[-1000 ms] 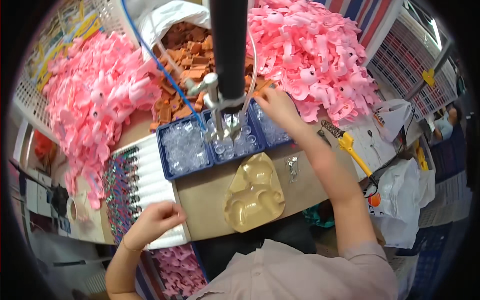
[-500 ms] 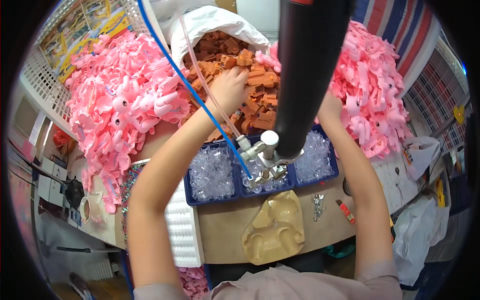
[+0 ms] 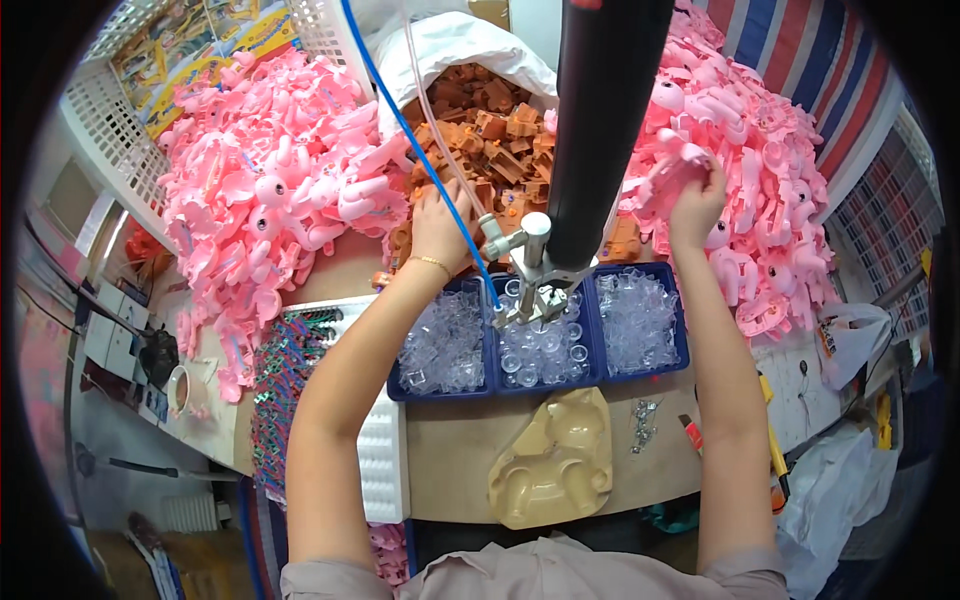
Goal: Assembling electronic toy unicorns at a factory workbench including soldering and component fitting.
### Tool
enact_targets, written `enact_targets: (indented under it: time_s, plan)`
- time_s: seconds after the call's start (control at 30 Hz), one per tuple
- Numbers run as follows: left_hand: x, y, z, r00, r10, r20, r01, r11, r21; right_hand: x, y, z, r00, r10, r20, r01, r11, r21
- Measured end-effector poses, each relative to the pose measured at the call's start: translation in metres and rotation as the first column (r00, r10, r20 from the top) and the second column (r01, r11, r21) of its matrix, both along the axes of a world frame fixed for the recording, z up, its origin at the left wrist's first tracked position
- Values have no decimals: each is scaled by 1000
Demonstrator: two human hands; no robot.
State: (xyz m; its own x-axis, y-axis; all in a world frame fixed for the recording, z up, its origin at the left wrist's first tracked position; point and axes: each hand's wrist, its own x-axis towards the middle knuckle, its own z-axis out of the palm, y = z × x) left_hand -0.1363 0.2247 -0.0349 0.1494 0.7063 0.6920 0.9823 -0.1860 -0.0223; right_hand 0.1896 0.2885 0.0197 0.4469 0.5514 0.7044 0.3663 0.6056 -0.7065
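Note:
My right hand (image 3: 698,208) grips a pink molded plastic shell piece (image 3: 672,180) at the front of the right-hand heap of pink parts (image 3: 755,140). At the near left edge of a pile of orange-brown plastic blocks (image 3: 505,150) is my left hand (image 3: 445,232), its fingers curled. The blue hose and the blocks partly hide those fingers, and what they hold cannot be made out. Just in front of both hands stands a blue three-part tray (image 3: 445,396) of small clear plastic pieces. A cream molded plastic fixture (image 3: 550,470) lies nearest to me.
A black column (image 3: 605,130) with a metal fitting (image 3: 540,275) rises over the tray, with a blue hose (image 3: 425,160) beside it. At left are another pink heap (image 3: 280,190) and a white ridged foam tray (image 3: 380,460). Metal bits (image 3: 643,425) and a red cutter (image 3: 690,432) lie at right.
My left hand has drawn back toward me from the orange blocks. My right hand has come out from behind the column and now holds a pink shell piece. The view has shifted slightly.

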Motion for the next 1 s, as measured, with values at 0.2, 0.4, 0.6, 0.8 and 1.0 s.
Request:
enact_targets:
  time_s: [0.2,0.4,0.6,0.8,1.0]
  plan:
    - [-20,-36,0,727,146,671,6,976,-220,-16,-133,30,934,307,-183,-263,937,229]
    - [-43,-60,11,303,-281,911,105,960,261,-47,-311,-28,265,545,796,-469,794,-388]
    - [-39,-200,20,-581,166,797,445,885,140,-38,-348,-5,254,798,546,-674,551,-492]
    - [33,-347,-2,-819,425,385,518,837,177,-38,-384,54,135,987,-92,-981,147,130]
    - [80,-352,-13,-813,445,374,557,781,282,-41,-361,70,-143,989,-25,-988,-141,65]
